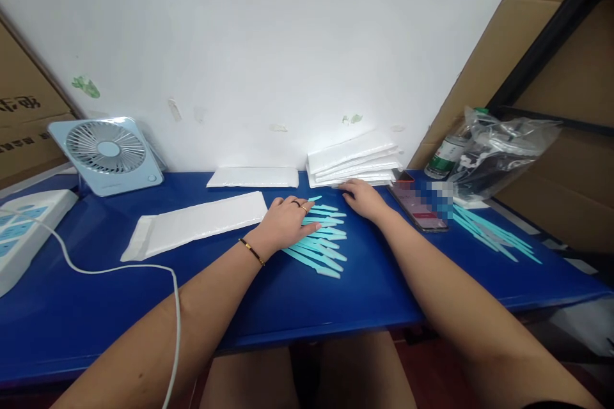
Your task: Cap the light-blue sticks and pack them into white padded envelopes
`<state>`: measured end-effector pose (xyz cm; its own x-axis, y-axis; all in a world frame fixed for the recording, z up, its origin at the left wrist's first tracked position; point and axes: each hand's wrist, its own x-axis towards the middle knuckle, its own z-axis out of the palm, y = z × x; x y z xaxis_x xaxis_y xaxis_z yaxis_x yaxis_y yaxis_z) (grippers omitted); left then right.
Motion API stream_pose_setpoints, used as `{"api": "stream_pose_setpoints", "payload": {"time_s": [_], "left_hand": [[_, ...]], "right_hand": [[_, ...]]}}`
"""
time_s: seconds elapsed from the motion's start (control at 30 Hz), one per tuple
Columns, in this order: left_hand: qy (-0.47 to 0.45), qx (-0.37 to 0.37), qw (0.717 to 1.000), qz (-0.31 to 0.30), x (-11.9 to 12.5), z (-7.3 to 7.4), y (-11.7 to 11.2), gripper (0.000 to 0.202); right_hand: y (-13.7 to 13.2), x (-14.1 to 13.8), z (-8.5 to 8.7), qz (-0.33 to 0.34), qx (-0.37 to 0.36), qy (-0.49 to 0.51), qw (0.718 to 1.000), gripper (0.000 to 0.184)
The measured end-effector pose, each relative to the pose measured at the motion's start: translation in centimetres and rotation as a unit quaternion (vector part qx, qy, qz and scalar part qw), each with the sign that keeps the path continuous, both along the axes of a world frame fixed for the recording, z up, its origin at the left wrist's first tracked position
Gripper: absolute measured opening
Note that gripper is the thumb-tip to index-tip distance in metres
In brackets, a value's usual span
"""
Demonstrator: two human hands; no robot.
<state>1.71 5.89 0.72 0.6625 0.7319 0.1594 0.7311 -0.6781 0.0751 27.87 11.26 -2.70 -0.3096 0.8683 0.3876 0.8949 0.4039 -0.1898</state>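
Turquoise sticks (319, 246) beneath left fingers (303, 208), right hand (363, 198) against white envelopes (355, 163)

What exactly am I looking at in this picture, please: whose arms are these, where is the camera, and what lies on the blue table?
There is no machine here. The one picture comes from a camera worn on a person's head, looking forward and down at their own two bare arms. The left hand lies flat and open on a fan of turquoise plastic sticks spread on the blue table. The right hand touches the lower edge of a stack of white padded envelopes by the wall and grips nothing. A single envelope lies further left. Also on the table are a desk fan, a phone, a second bunch of sticks and a bagged bottle at the right.
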Motion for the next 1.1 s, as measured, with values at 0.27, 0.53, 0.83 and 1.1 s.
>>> {"api": "stream_pose_setpoints", "payload": {"time_s": [0.27,0.53,0.83,1.1], "left_hand": [[0.001,-0.025,1.0,-0.013,-1.0,0.5,0.6,0.061],[0.011,-0.031,0.999,-0.016,-1.6,-0.4,1.7,0.061],[0.003,-0.006,1.0,-0.007,-1.4,-0.8,1.8,0.063],[0.003,-0.012,1.0,-0.028,-0.9,-0.6,1.3,0.061]], "right_hand": [[-0.7,-1.1,1.0,-0.05,-0.033,-0.001,0.998,0.016],[-1.1,-1.2,1.9,-0.122,-0.099,0.06,0.986,0.015],[-1.7,0.7,1.8,0.072,-0.118,0.112,0.984,0.028],[-0.6,-0.4,0.8,0.025,-0.123,0.147,0.981,0.02]]}}
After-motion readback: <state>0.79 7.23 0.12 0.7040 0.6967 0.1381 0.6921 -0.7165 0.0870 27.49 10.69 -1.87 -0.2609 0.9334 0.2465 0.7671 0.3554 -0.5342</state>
